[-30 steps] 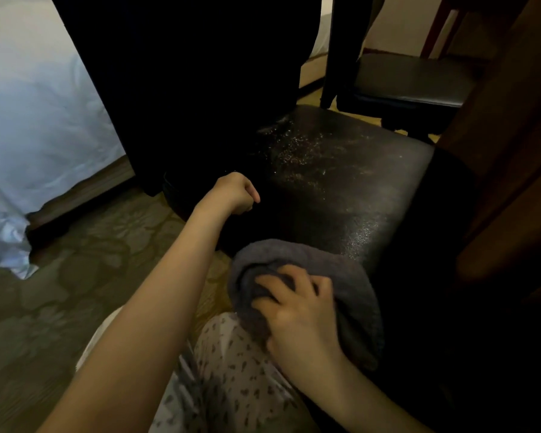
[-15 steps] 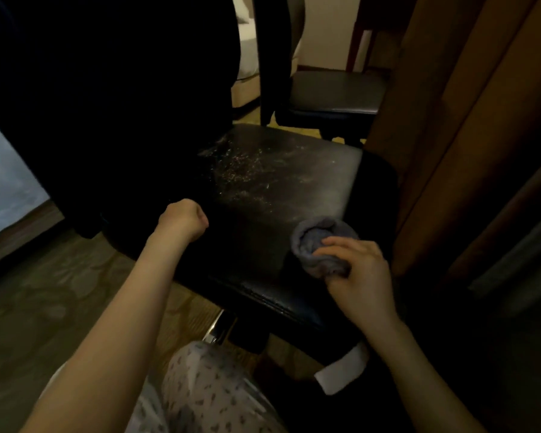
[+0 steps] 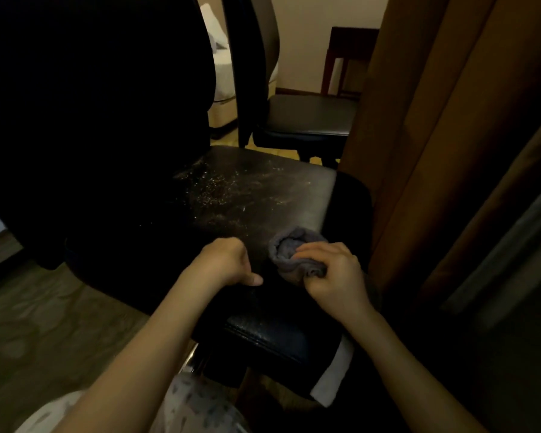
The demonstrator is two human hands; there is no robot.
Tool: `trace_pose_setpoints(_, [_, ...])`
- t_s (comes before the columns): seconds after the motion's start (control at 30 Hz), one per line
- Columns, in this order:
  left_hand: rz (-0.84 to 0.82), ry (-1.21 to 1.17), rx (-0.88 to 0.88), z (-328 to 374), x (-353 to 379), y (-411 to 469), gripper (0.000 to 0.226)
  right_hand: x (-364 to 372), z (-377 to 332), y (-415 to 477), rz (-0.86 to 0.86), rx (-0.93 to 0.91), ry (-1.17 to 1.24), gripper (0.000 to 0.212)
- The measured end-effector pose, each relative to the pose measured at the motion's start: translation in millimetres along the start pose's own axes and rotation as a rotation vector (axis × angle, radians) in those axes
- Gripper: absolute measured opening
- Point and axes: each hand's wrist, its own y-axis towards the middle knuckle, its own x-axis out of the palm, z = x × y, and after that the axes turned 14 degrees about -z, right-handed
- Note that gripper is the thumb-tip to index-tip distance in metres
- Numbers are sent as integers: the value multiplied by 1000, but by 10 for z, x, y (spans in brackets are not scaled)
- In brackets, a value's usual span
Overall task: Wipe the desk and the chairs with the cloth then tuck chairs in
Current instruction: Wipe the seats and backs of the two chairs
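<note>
Right hand (image 3: 331, 276): bunched grey cloth (image 3: 294, 248) gripped, on chair seat (image 3: 263, 195). Left hand (image 3: 228, 264): fisted, empty. Step: seat wiping; next, sweep toward specks (image 3: 213, 189).

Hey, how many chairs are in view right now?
2. The near chair, its seat dusty, fills the middle of the view; the second chair stands just behind it. A wooden frame at the far wall might be a third.
</note>
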Motion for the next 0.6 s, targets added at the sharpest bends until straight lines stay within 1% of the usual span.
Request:
trace_pose_setpoints(0.1, [-38,2,0,15,3,9,24,-14,279,283,10,83,-27,35])
trace_pose_setpoints(0.17, [-60,-35,2,25,-2,12,23,-32,413,568,26,225,-29,31])
trace_pose_setpoints(0.23, [-58,-69,10,33,-11,3,23,-39,436,814,-1,385,-67,28])
trace_pose_setpoints(0.27, [-46,-78,15,27,-10,6,23,-35,433,877,-20,426,-80,26])
trace_pose_setpoints(0.3, [-39,-87,17,13,6,-5,23,-30,401,895,-40,426,-74,23])
trace_pose_setpoints(0.4, [-28,-120,56,-42,44,-15,26,-30,193,746,-89,296,51,22])
trace_pose_setpoints(0.43, [-21,-130,66,-68,33,-28,25,-13,64,658,-103,219,83,22])
trace_pose_setpoints(0.5, [6,-75,34,-153,-37,-67,20,80,-243,498,-118,-5,87,19])
trace_pose_setpoints(0.53, [32,-11,-15,-202,-93,-94,27,145,-400,437,-156,-106,43,20])
trace_pose_setpoints(0.57, [57,50,-77,-261,-143,-118,40,219,-526,388,-211,-176,-15,23])
trace_pose_setpoints(0.6, [53,91,-136,-324,-177,-128,48,291,-579,362,-262,-206,-72,26])
